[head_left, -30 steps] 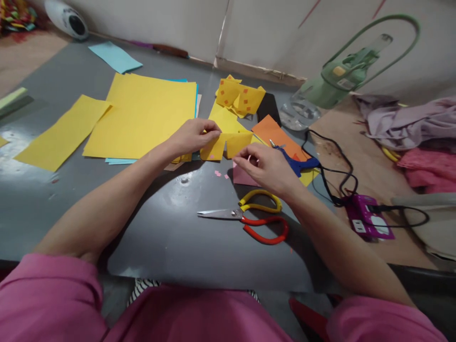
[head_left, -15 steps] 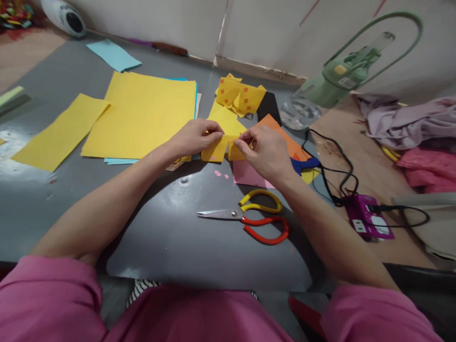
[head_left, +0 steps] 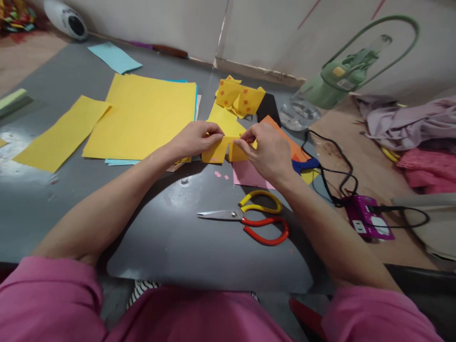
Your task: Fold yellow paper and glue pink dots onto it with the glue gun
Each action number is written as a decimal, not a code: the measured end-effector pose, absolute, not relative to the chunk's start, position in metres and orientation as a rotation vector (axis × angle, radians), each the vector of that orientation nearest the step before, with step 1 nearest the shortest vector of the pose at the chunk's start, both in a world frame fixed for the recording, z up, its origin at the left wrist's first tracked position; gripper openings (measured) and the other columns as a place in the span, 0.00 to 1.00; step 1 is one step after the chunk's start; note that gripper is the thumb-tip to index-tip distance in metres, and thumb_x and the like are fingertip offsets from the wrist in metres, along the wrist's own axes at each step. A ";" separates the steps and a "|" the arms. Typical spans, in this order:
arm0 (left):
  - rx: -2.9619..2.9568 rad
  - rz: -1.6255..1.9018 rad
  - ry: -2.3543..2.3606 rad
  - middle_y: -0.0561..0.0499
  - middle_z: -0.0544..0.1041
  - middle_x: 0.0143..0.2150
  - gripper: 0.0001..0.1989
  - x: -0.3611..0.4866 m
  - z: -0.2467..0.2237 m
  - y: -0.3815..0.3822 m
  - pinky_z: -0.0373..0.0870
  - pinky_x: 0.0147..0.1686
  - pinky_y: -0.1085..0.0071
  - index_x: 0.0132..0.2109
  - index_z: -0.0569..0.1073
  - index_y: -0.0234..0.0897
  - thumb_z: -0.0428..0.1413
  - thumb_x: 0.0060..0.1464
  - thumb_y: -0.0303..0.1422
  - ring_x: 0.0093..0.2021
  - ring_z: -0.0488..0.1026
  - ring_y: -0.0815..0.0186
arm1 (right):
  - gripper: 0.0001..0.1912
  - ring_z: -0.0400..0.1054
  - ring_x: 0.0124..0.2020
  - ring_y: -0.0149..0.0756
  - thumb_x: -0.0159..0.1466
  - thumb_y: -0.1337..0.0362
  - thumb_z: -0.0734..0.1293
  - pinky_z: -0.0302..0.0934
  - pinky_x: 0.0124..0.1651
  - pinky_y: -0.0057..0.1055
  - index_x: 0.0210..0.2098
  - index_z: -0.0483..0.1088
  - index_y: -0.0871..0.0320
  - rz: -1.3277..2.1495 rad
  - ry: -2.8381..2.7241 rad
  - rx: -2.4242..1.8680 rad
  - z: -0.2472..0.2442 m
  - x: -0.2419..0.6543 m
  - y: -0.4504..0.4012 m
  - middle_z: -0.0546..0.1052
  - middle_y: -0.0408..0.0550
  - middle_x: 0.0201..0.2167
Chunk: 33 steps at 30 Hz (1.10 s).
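Observation:
Between my two hands is a small folded yellow paper piece (head_left: 215, 154) with a slit at its middle. My left hand (head_left: 199, 137) pinches its left part between thumb and fingers. At the other side, my right hand (head_left: 265, 149) pinches the right part, whose edge is partly hidden by the fingers. Behind them stand folded yellow papers with orange squares (head_left: 245, 98). A pink paper (head_left: 249, 175) lies under my right hand, and tiny pink paper bits (head_left: 218, 175) lie nearby. Scissors with yellow and red handles (head_left: 265, 221) rest in front, blades pointing left.
A stack of yellow sheets (head_left: 142, 114) lies left of my hands, with a yellow strip (head_left: 60, 135) beside it. Orange paper (head_left: 285, 140), a blue-handled tool (head_left: 304, 165), a green lamp (head_left: 331, 85), a black cable (head_left: 337, 166) and a purple power strip (head_left: 370, 218) are at right.
Both hands keep their pinch on the yellow paper piece, with hardly any movement. The whole view has shifted very slightly.

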<state>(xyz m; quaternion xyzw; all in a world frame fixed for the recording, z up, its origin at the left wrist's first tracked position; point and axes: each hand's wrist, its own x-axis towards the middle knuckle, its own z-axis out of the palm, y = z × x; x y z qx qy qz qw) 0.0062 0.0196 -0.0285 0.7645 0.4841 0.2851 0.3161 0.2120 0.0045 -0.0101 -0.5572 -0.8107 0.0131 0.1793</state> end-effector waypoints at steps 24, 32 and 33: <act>1.947 0.707 1.192 0.46 0.81 0.44 0.14 0.007 -0.007 0.003 0.70 0.48 0.64 0.42 0.80 0.35 0.55 0.55 0.37 0.45 0.76 0.61 | 0.14 0.62 0.28 0.33 0.65 0.56 0.64 0.59 0.34 0.32 0.48 0.67 0.55 0.565 -2.058 -1.418 -0.014 0.222 -0.006 0.67 0.40 0.27; 1.661 0.636 1.178 0.46 0.81 0.39 0.11 0.005 -0.011 0.004 0.72 0.35 0.65 0.43 0.80 0.38 0.56 0.55 0.32 0.38 0.77 0.61 | 0.13 0.64 0.58 0.48 0.66 0.55 0.64 0.63 0.54 0.47 0.49 0.70 0.49 0.179 -2.104 -1.342 -0.010 0.220 -0.015 0.71 0.52 0.56; 1.628 0.648 1.174 0.46 0.81 0.39 0.11 0.006 -0.011 0.004 0.72 0.36 0.65 0.43 0.80 0.38 0.56 0.55 0.32 0.38 0.77 0.61 | 0.13 0.62 0.61 0.50 0.68 0.55 0.63 0.61 0.57 0.50 0.49 0.71 0.48 0.088 -2.137 -1.358 -0.009 0.220 -0.018 0.69 0.53 0.58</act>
